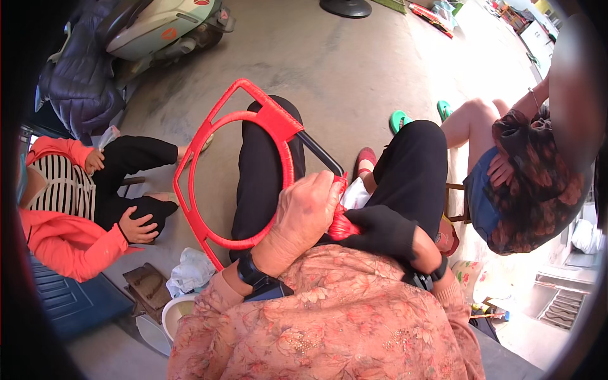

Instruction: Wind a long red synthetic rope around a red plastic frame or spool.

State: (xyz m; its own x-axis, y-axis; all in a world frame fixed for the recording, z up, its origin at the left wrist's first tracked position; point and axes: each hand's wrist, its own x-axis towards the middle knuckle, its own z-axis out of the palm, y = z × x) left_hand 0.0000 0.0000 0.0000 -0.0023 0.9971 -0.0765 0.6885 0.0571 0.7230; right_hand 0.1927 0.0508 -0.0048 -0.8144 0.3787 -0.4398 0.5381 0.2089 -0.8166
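I gripped the frame (237, 164) with my bare left hand (304, 212), my gloved right hand (380, 229) clenched on the cord (342, 225); it seemed light, stiff, best held at the wrapped rim.

**Packages, labels, signs and screens**

Few show. Far left, the parked scooter carries a small round red badge (168, 33) on its pale green body panel. Far at the top right, small coloured boxes or packages (510, 15) stand along the edge of the floor, too small and blurred to tell their kinds. Near right, by the person's elbow, lies a patterned red-and-green packet (467, 272), partly hidden. No screens are visible.
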